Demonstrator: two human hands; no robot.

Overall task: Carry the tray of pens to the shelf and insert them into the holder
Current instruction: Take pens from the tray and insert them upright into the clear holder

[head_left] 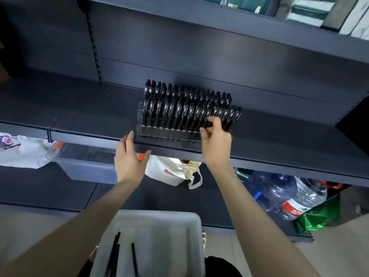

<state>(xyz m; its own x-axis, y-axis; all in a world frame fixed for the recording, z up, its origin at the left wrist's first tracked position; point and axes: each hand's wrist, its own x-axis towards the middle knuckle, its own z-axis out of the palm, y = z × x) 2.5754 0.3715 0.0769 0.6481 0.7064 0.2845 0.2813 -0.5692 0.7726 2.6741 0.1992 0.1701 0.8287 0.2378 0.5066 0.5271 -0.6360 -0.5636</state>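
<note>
Right hand point(216, 145) round white-lettered pens point(179, 109) in holder point(167, 135)

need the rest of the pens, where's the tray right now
Head view, bottom centre: the white tray sits nearest the camera, below the shelf and the clear pen holder, with a few black pens lying in it.
</note>
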